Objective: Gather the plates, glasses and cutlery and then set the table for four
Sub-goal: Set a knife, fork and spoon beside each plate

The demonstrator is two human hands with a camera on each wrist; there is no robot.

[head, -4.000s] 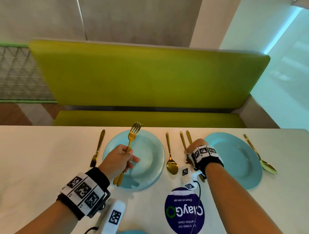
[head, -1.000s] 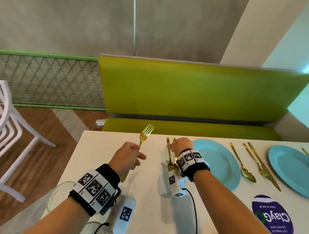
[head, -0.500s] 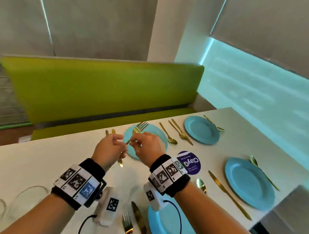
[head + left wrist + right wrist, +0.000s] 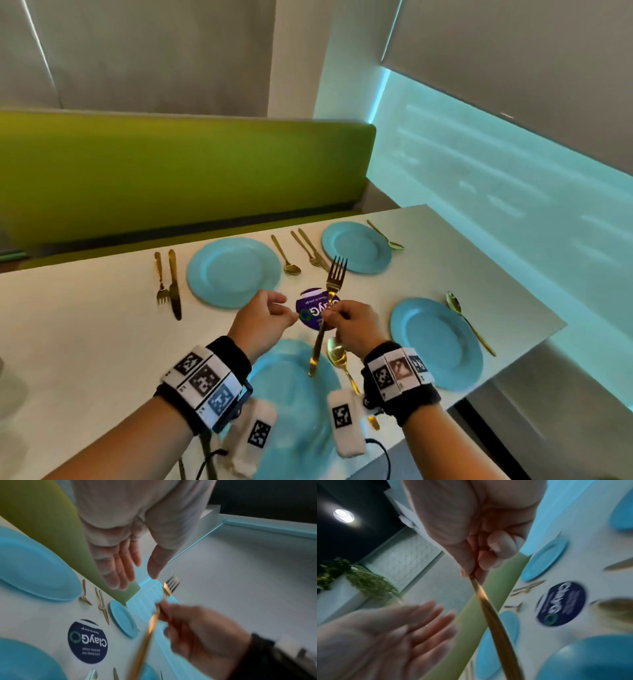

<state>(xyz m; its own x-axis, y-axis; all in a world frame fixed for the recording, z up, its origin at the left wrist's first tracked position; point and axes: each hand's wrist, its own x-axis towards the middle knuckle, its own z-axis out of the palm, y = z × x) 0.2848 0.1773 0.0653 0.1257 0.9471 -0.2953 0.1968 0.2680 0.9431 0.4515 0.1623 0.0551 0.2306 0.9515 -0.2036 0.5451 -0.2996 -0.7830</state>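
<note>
My right hand pinches a gold fork at mid-handle between thumb and fingertips. The fork is held above the table, tines up and away from me, handle end angled down over the near plate. The right wrist view confirms the pinch: thumb and curled fingers close on the handle.

My left hand holds nothing. It sits just left of the fork, not touching it. In the left wrist view its fingers are relaxed and nearly straight, with the thumb set apart from them.

All positions below are relative to the round purple sticker on the table, which lies directly behind the fork.

- Near plate: toward me from the sticker, under my wrists. A gold spoon lies at its right edge.
- Far-left plate: beyond the sticker, to the left. A fork and knife lie side by side on its left; a spoon lies on its right.
- Far-right plate: beyond the sticker, to the right. A fork and knife pair lies on its left; a spoon on its right.
- Right plate: right of the sticker, near the table edge. A spoon lies along its right side.

A green bench runs along the far side of the table.
</note>
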